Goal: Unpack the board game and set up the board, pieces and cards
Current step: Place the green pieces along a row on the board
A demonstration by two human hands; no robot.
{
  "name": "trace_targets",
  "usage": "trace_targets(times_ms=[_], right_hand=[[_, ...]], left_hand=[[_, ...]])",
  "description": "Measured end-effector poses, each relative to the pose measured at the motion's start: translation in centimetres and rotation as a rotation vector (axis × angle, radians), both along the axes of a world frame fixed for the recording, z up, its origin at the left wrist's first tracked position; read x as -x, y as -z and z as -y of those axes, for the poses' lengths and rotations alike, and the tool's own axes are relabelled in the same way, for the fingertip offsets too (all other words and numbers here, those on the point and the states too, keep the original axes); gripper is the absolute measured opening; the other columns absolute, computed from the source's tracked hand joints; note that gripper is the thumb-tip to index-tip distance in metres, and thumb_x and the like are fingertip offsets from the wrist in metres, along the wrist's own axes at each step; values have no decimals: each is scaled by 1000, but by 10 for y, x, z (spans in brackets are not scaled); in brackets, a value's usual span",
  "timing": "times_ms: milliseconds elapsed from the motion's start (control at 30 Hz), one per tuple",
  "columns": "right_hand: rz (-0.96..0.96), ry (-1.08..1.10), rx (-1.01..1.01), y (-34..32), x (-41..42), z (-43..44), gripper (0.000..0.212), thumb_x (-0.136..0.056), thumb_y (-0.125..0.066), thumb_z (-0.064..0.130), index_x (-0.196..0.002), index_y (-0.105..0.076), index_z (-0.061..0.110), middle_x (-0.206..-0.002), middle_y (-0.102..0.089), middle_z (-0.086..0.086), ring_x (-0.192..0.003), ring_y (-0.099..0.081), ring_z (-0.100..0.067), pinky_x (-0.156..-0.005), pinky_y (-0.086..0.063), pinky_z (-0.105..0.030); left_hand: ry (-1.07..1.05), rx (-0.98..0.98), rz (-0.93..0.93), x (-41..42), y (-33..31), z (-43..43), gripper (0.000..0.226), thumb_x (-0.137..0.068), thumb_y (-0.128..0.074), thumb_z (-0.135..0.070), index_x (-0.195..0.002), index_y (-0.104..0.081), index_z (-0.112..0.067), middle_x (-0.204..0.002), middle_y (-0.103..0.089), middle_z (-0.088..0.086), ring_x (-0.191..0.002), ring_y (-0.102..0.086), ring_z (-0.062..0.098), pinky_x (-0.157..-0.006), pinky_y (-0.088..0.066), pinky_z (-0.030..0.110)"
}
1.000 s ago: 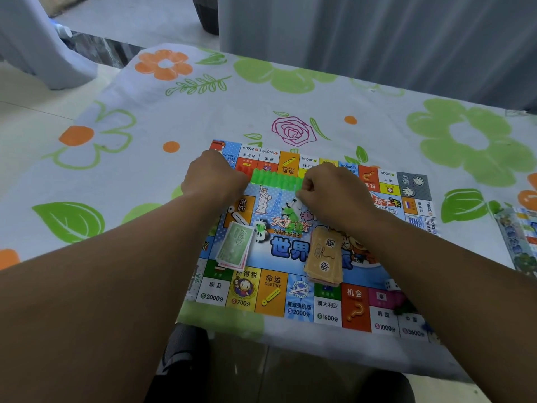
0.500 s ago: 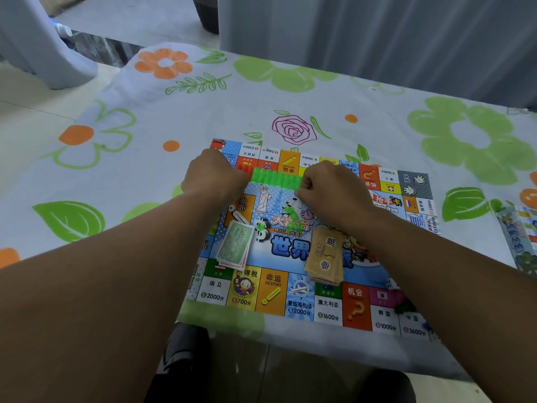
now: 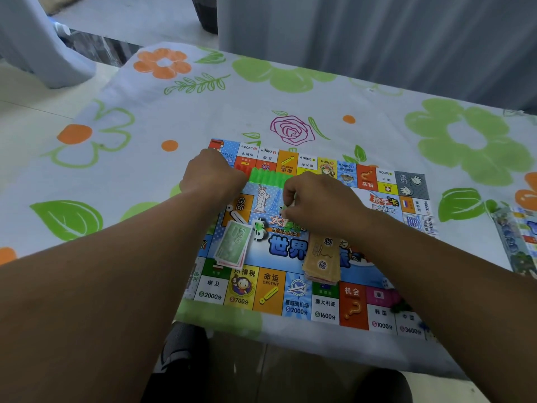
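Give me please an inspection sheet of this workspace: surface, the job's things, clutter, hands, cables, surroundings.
Surface: table under a flowered cloth.
Job's things: game board lies flat; green note stack and tan note stack on it; green strip of pieces at its far side; white die near its right corner.
Clutter: game packaging at the right edge.
Hands: left hand grips the strip's left end; right hand pinches what looks like a small green piece.
Cables: nothing seen.
Surroundings: grey curtain behind; shoe under the table.

bench [image 3: 319, 341] cover: floral cloth [image 3: 377, 117] | behind: grey curtain [image 3: 377, 39] | upper left: pale floor [image 3: 29, 117] | below near edge: grey shoe [image 3: 183, 344]
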State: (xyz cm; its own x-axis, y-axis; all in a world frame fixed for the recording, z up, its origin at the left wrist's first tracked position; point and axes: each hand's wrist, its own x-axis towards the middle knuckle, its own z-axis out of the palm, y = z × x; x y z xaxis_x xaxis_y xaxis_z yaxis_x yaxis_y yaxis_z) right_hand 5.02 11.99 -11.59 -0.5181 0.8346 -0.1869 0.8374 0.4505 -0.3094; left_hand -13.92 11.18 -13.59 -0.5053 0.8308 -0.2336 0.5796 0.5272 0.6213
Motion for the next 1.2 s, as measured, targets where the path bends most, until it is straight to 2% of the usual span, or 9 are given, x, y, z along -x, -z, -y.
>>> trace_targets(times_ms=[167,300,533,800,900,933,967,1100,1200], right_hand=[[-100,61,94,0,0,-3,11,-88,-69,19,-80,-66,12,-81,-67,-3,-78,-64,-20,-76,-57,-42],[-278,292,278,-12,-14,-13,33,-89,-74,18,-85,-67,-14,-76,-61,-29,-61,-56,-24,-69,-57,-39],[-228,452,466,-14,-25,-15,33,-91,-73,17,-104,-68,-14,-80,-59,-22,-65,-51,-25,-58,-42,-30],[-219,535,395,-5,-27,-21,12,-83,-74,7,-84,-63,4,-77,-51,-16,-61,-47,-23,-61,-39,-33],[-202,514,361,-5,-31,-24,11,-81,-70,3,-88,-69,-5,-77,-47,-21,-60,-45,-27,-56,-37,-36],[-189,477,343,-5,-32,-24,14,-79,-71,3,-88,-70,-8,-79,-51,-31,-75,-34,-19,-58,-46,-39],[-176,434,325,-5,-32,-25,21,-78,-74,5,-90,-70,-13,-89,-60,-37,-106,-65,-38,-65,-56,-49],[-94,288,233,-3,-30,-17,9,-79,-81,13,-77,-74,6,-85,-73,-9,-82,-69,-23,-78,-60,-46],[-87,278,159,5,-27,-17,14,-80,-78,15,-75,-72,4,-82,-73,-14,-76,-69,-23,-73,-60,-48]], left_hand=[[2,1,1,1,1,0,15,-82,-71,-19,-95,-68,-11,-81,-64,0,-69,-61,15,-69,-57,33],[1,-3,8,1,0,0,15,-82,-70,-19,-95,-67,-11,-78,-62,-1,-68,-60,14,-68,-57,33],[1,0,11,1,1,-1,19,-83,-71,-20,-99,-67,-11,-84,-64,0,-68,-58,13,-66,-54,32],[6,4,-11,0,0,0,15,-82,-71,-19,-95,-69,-10,-82,-66,2,-69,-61,16,-63,-53,30],[9,1,-11,1,0,0,13,-82,-71,-17,-93,-69,-9,-76,-62,0,-66,-58,14,-61,-52,29],[8,-1,-9,0,0,0,13,-82,-71,-17,-93,-69,-9,-76,-62,0,-66,-58,14,-63,-54,30],[7,-2,-6,0,0,0,13,-82,-71,-17,-93,-69,-9,-76,-62,0,-66,-58,14,-65,-56,32],[4,-7,-11,0,0,0,14,-83,-71,-18,-95,-69,-10,-78,-62,-1,-66,-56,13,-63,-53,30],[4,-9,-7,0,0,0,15,-83,-71,-17,-95,-68,-10,-80,-63,0,-66,-56,13,-65,-53,31]])
